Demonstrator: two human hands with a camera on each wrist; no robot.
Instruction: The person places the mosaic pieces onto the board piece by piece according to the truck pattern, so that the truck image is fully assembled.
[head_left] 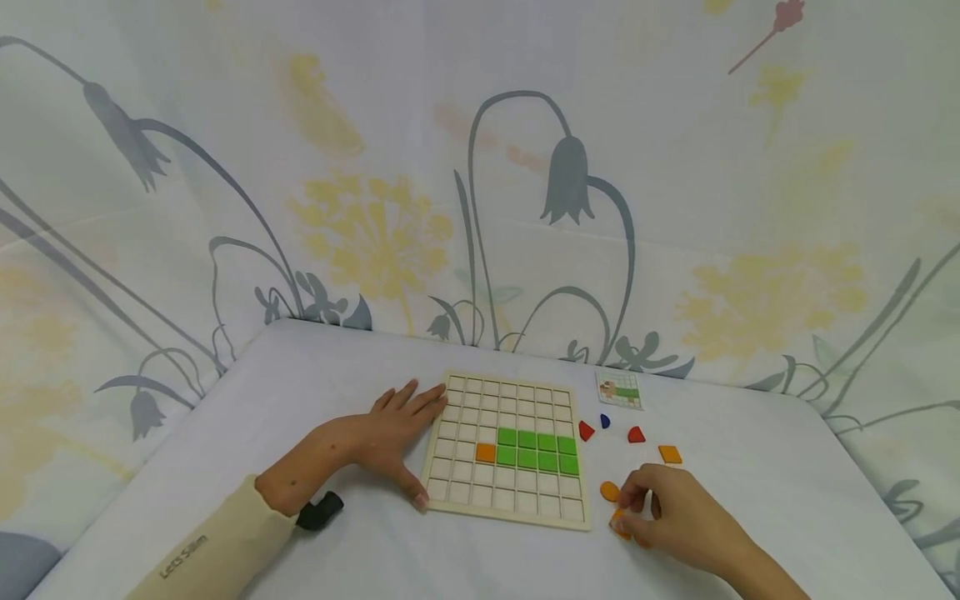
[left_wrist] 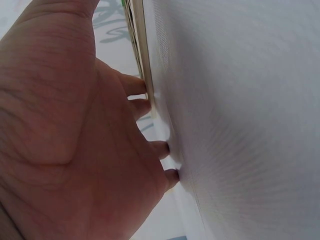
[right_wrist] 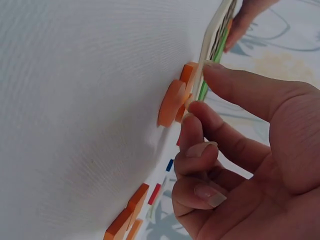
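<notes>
Head view shows a wooden grid board (head_left: 510, 450) lying flat on a bench (head_left: 300, 400) covered with a white cloth. On the board there are two rows of green tiles (head_left: 537, 448) and one orange tile (head_left: 486, 452) just at their left. The left hand (head_left: 397, 429) lies flat on the bench with straight fingers, and its fingertips and thumb touch the left edge of the board; it grasps nothing. In the left wrist view the fingertips (left_wrist: 137, 85) press against the board edge (left_wrist: 136, 40).

The right hand (head_left: 675, 517) is near the front right corner of the board. Its thumb and index finger pinch a small orange piece (head_left: 619, 523) that lies on the bench, and the other fingers are curled. In the right wrist view this piece (right_wrist: 187, 95) is between the fingertips, close to the board's edge. A round orange piece (head_left: 609, 491) lies just beside it.

Further back on the bench lie two red pieces (head_left: 586, 431), a small blue piece (head_left: 604, 422) between them, and an orange square (head_left: 670, 454). A pattern card (head_left: 619, 389) lies behind them, near the far right corner of the board.
</notes>
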